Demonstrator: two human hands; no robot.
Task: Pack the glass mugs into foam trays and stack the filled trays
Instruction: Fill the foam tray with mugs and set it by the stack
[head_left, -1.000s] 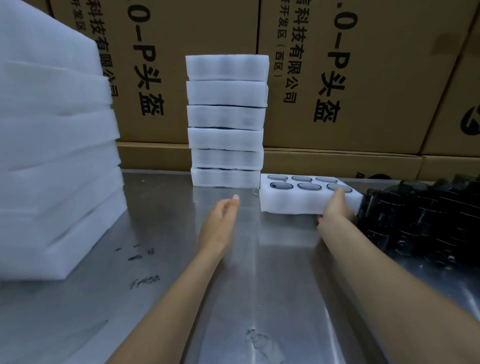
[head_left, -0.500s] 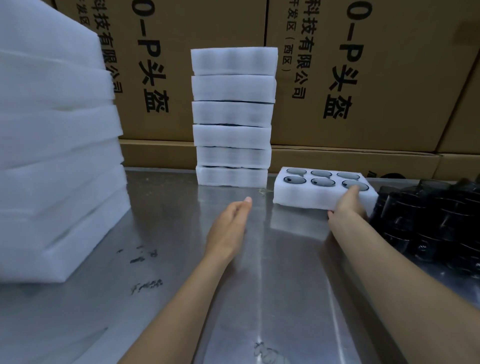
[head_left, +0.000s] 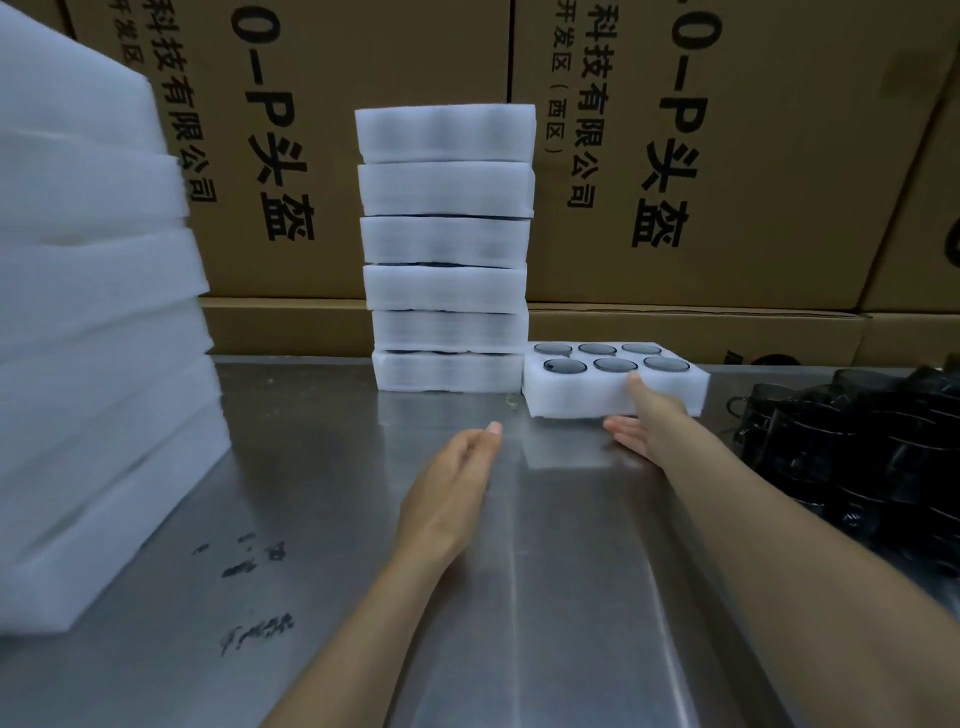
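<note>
Brown cardboard cartons (head_left: 727, 156) printed with black characters wall off the far side, behind a brushed metal surface (head_left: 322, 509) that fills the near ground. At the left edge a tall pile of plain white foam sheets (head_left: 88, 332) leans over the surface. In the middle, against the cartons, stands a stack of six filled foam trays (head_left: 447, 244), one squarely on another. Just to its right and touching its bottom tray lies a single foam tray (head_left: 571, 397) on the surface, its six round pockets each showing a dark glass mug (head_left: 565, 366) seated inside. At the far right a heap of loose dark glass mugs (head_left: 872, 447) lies on the surface. The right hand (head_left: 649, 426) grasps the near edge of the single tray, thumb laid over its top rim and fingers reaching under the front. The left hand (head_left: 452, 493) hovers released, fingers straight and together, near the tray's left corner but apart from it.
</note>
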